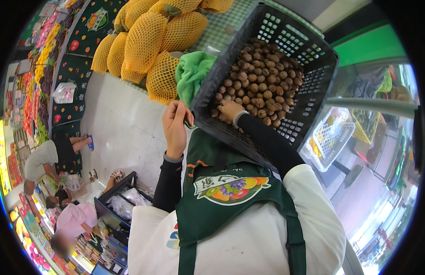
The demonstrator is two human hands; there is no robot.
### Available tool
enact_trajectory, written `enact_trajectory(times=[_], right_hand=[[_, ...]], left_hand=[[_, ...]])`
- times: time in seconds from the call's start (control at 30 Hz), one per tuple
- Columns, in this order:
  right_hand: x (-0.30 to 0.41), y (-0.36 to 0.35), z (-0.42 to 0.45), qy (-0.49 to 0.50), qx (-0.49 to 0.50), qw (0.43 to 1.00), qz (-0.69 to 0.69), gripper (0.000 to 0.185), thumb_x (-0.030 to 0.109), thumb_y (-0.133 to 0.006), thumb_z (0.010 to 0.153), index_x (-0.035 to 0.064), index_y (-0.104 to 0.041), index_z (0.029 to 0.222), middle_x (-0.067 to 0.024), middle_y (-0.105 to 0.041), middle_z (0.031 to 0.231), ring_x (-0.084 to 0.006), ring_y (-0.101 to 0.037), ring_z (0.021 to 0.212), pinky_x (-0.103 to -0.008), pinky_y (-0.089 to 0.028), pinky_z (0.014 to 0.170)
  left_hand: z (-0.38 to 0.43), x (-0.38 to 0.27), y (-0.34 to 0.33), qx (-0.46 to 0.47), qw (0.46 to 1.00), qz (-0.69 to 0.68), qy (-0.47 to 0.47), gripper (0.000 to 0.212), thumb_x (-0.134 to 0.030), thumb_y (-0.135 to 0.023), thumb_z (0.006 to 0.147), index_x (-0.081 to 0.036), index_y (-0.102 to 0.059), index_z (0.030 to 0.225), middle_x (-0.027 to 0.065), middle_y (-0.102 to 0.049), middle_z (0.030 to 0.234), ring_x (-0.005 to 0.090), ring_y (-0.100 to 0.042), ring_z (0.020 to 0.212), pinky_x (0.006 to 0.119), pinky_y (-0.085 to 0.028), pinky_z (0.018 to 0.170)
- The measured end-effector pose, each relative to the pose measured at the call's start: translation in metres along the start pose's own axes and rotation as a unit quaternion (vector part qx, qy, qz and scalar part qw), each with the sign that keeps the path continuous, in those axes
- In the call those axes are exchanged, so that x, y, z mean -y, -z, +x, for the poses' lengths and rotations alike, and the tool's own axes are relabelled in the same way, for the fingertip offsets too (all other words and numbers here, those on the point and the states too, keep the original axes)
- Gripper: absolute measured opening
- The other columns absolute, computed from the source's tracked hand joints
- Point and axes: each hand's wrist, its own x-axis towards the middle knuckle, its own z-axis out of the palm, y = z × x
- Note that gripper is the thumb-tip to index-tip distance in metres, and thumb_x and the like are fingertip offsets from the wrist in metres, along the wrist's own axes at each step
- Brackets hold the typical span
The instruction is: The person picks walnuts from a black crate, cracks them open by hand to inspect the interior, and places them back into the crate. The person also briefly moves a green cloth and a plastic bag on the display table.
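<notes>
A black plastic crate (310,37) holds a heap of walnuts (260,80). My right hand (230,110) reaches over the near side of the crate, its fingers down among the walnuts at the left part of the heap; the fingertips are partly hidden. Outside the crate, by its near left corner, my left hand (176,122) is raised with curled fingers, and something small and dark green shows at its fingertips. Just beyond it lies a crumpled green cloth (195,70), against the crate's left wall.
Large fruits in yellow foam nets (145,41) are piled left of the cloth on a green checked tablecloth (233,17). A black checkout counter (114,192) with plastic bags stands at lower left. People bend near fruit shelves at far left. A white basket (332,137) lies beyond the glass.
</notes>
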Motion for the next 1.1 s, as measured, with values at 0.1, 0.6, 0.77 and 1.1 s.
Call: enact_trajectory(times=[0.1,0.6,0.77,1.1], right_hand=[[-0.005,-0.028,0.003,0.023,-0.077,0.996,-0.034,0.022,0.009,-0.054,0.08,0.0049,-0.063,0.1,-0.011,-0.057,0.102,-0.0251,-0.056,0.096,-0.0354,-0.046,0.084],[-0.004,-0.031,0.004,-0.02,-0.096,0.995,-0.019,0.023,0.009,-0.058,0.078,0.0041,-0.06,0.101,-0.0102,-0.058,0.096,-0.0243,-0.058,0.086,-0.0351,-0.051,0.073],[-0.004,-0.024,0.002,-0.046,-0.019,0.998,0.023,0.025,0.008,-0.057,0.08,0.0037,-0.059,0.104,-0.0093,-0.059,0.095,-0.0266,-0.061,0.087,-0.0373,-0.052,0.069],[0.02,-0.027,0.018,-0.136,-0.035,0.99,-0.029,0.017,0.011,-0.052,0.084,0.003,-0.064,0.092,-0.0138,-0.061,0.096,-0.0269,-0.059,0.093,-0.0359,-0.049,0.078]], left_hand=[[-0.014,-0.004,0.01,-0.04,0.999,0.015,0.001,0.024,-0.017,-0.046,0.097,-0.003,-0.048,0.078,0.0022,-0.049,0.06,0.0083,-0.045,0.051,0.021,-0.036,0.049],[0.004,-0.011,-0.008,0.004,0.999,0.04,-0.008,0.025,-0.017,-0.053,0.095,-0.004,-0.052,0.074,0.0013,-0.055,0.063,0.0059,-0.049,0.054,0.019,-0.038,0.052],[0.012,-0.006,-0.015,0.026,0.999,0.04,-0.011,0.021,-0.017,-0.054,0.094,-0.003,-0.054,0.079,0.0014,-0.057,0.066,0.0057,-0.051,0.057,0.019,-0.039,0.054],[0.006,-0.005,-0.025,0.005,0.997,0.077,0.002,0.01,-0.007,-0.062,0.088,-0.001,-0.055,0.084,0.001,-0.057,0.07,0.006,-0.053,0.059,0.019,-0.042,0.055]])
